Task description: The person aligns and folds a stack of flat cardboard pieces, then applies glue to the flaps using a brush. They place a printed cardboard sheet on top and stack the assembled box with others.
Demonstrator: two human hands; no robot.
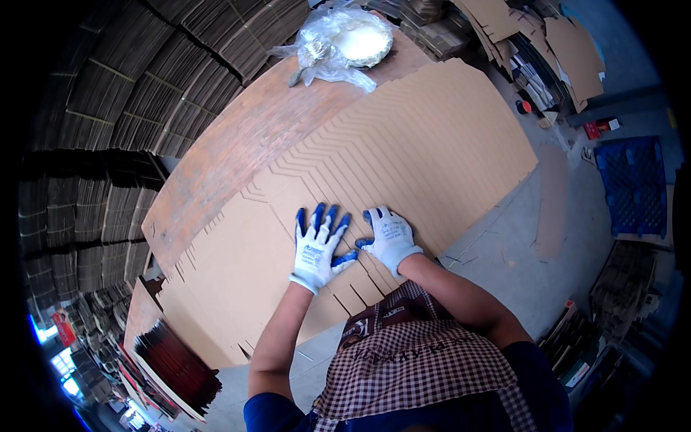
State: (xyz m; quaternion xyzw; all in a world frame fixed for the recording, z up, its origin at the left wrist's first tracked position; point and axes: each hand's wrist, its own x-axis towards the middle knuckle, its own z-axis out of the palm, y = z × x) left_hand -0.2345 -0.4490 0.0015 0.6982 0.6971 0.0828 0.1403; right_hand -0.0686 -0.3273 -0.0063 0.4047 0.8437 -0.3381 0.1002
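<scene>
Many flat brown die-cut cardboard sheets [403, 151], fanned in overlapping rows, cover the round rust-orange worktable [237, 151]. Left hand [318, 245] and right hand [389, 237], both in white gloves with blue fingertips, press flat and spread on the sheets' near edge, gripping nothing. Clear crumpled plastic bag [338, 43] sits at far rim.

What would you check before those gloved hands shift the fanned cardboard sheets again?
1. Left hand flat on the cardboard sheets: ok.
2. Right hand flat beside it, with no grip on any sheet: ok.
3. Gloves cover both hands: ok.
4. Sheets fanned in even steps across the table: ok.
5. Plastic-wrapped plate lies off the sheets: ok.
6. Near sheet edges fully supported by the table: cannot tell.
</scene>
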